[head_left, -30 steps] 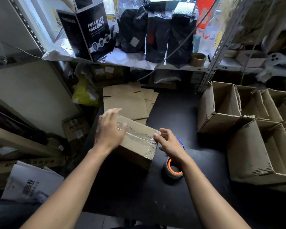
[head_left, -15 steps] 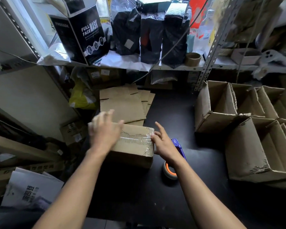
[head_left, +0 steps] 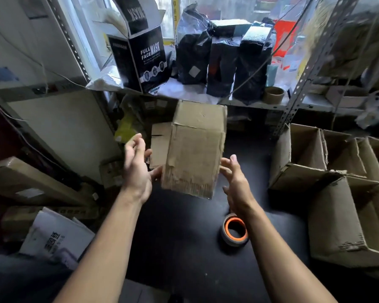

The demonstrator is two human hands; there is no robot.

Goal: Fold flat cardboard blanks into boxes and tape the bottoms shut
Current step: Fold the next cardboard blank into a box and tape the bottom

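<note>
A tape roll (head_left: 234,230) lies on the black counter (head_left: 184,237) low in the frame, beneath my right wrist. Above it, mid-frame, my left hand (head_left: 137,169) and right hand (head_left: 235,180) flank the box (head_left: 195,149), fingers spread and loose, gripping nothing. Flat blanks (head_left: 160,145) lie behind it.

Face-mask carton (head_left: 148,60), dark bags (head_left: 222,60) (perhaps foil) shelved

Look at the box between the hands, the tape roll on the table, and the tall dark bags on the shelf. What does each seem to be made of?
Box: brown corrugated cardboard, matte; its torn lower edge shows fluting.
Tape roll: probably clear plastic tape, slightly glossy, wound on an orange core.
Bags: likely foil or plastic film, shiny and creased; which one is unclear.
Table: dark, smooth, matte; material unclear.
</note>
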